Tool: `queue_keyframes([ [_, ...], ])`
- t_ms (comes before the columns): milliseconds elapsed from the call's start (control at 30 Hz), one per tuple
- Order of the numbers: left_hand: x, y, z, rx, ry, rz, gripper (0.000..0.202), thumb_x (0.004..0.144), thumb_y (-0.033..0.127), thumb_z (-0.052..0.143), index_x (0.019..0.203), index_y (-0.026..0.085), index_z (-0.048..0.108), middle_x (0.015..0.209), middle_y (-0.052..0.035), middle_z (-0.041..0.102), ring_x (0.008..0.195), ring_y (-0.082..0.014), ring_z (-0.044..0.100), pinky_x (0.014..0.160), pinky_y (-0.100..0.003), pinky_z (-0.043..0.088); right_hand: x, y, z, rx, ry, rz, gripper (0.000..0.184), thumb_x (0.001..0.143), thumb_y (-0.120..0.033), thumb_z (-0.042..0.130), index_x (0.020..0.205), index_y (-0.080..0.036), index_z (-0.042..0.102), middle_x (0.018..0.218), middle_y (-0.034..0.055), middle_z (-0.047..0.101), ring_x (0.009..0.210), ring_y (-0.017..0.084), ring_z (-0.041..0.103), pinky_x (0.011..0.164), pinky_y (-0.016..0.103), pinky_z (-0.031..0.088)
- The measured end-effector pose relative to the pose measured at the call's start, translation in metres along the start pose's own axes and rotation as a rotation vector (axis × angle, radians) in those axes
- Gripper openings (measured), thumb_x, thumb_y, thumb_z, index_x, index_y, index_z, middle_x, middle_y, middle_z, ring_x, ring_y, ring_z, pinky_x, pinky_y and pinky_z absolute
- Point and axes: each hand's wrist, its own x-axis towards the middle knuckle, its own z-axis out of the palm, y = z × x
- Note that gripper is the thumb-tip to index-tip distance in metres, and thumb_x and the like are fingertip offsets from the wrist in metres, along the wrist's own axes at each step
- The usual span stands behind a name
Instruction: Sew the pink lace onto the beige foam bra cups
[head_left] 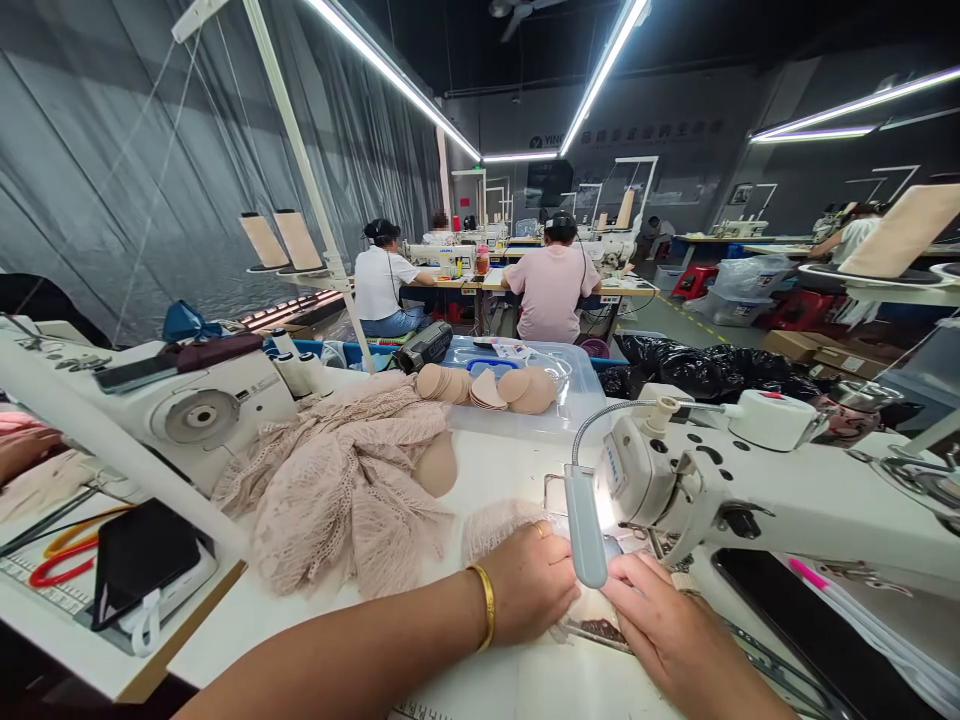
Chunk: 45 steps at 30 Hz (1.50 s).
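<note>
My left hand (531, 580), with a gold bangle and a ring, lies knuckles up on a small piece of pink lace (495, 527) at the needle of a white sewing machine (750, 485). Its fingers curl down onto the fabric. My right hand (667, 625) rests just right of it, fingers pressed on the same lace under the machine's head. A grey gooseneck lamp (585, 525) hangs between the two hands and hides the fingertips and the needle.
A heap of pink lace (337, 490) lies left of my hands. Behind it a clear plastic bin (525, 385) holds beige bra cups. A second sewing machine (202, 400) and a black phone (139, 555) are at the left. Two people sit sewing farther back.
</note>
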Motion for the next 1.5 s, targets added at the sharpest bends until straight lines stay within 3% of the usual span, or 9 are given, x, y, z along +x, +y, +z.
queue_keyframes([
  [233, 0.007, -0.013, 0.002, -0.057, 0.014, 0.098, 0.021, 0.105, 0.025, 0.053, 0.089, 0.016, 0.063, 0.092, -0.0063, 0.07, 0.085, -0.0207, 0.064, 0.085, -0.037, 0.049, -0.001, 0.001, 0.001, 0.024, 0.036, -0.002, 0.021, 0.103, -0.012, 0.044, 0.107, -0.026, 0.059, 0.099, 0.0046, 0.067, 0.085, 0.021, 0.069, 0.06, 0.028, 0.052],
  [467, 0.018, -0.033, 0.005, -0.126, 0.08, 0.187, 0.013, 0.1, 0.024, 0.06, 0.091, 0.017, 0.066, 0.099, -0.0055, 0.074, 0.099, -0.0198, 0.068, 0.098, -0.032, 0.052, 0.0, -0.004, 0.005, 0.072, 0.108, 0.111, 0.038, 0.107, -0.017, 0.039, 0.136, -0.027, 0.061, 0.105, 0.0078, 0.072, 0.073, 0.02, 0.07, 0.053, 0.031, 0.047],
  [633, 0.022, -0.04, 0.013, -0.148, 0.117, 0.208, 0.019, 0.101, 0.023, 0.056, 0.084, 0.019, 0.064, 0.09, -0.0059, 0.074, 0.085, -0.0191, 0.067, 0.093, -0.032, 0.054, -0.001, -0.004, 0.009, 0.052, 0.124, 0.152, 0.042, 0.109, -0.023, 0.037, 0.144, -0.028, 0.06, 0.112, 0.0089, 0.075, 0.063, 0.021, 0.068, 0.057, 0.035, 0.052],
  [800, 0.026, -0.044, 0.014, -0.135, 0.112, 0.219, 0.016, 0.099, 0.023, 0.059, 0.086, 0.018, 0.066, 0.091, -0.0064, 0.074, 0.086, -0.0196, 0.067, 0.093, -0.031, 0.054, -0.003, -0.001, 0.014, 0.059, 0.116, 0.147, 0.045, 0.109, -0.021, 0.037, 0.149, -0.028, 0.054, 0.114, 0.0094, 0.074, 0.052, 0.017, 0.06, 0.047, 0.032, 0.045],
  [1033, 0.026, -0.04, 0.007, -0.065, 0.087, 0.207, 0.02, 0.1, 0.023, 0.058, 0.081, 0.02, 0.063, 0.088, -0.0047, 0.071, 0.08, -0.019, 0.062, 0.086, -0.033, 0.053, -0.007, 0.001, 0.01, 0.016, 0.094, 0.073, 0.045, 0.104, -0.011, 0.036, 0.136, -0.029, 0.061, 0.095, 0.0025, 0.067, 0.054, 0.015, 0.058, 0.048, 0.03, 0.04],
  [1267, 0.024, -0.037, 0.008, -0.051, 0.041, 0.21, 0.019, 0.099, 0.021, 0.058, 0.081, 0.019, 0.064, 0.088, -0.0042, 0.07, 0.079, -0.0177, 0.059, 0.081, -0.032, 0.051, -0.005, -0.001, 0.004, 0.002, 0.105, 0.061, 0.037, 0.102, -0.01, 0.035, 0.116, -0.026, 0.065, 0.092, 0.002, 0.063, 0.058, 0.015, 0.059, 0.052, 0.029, 0.042],
  [1500, 0.028, -0.045, 0.006, -0.053, -0.005, 0.169, 0.018, 0.101, 0.021, 0.06, 0.084, 0.018, 0.066, 0.089, -0.0046, 0.07, 0.082, -0.0186, 0.061, 0.084, -0.033, 0.05, -0.003, 0.0, 0.006, -0.017, 0.166, 0.079, 0.039, 0.1, -0.01, 0.041, 0.127, -0.027, 0.065, 0.093, 0.0041, 0.07, 0.06, 0.017, 0.062, 0.057, 0.031, 0.044],
])
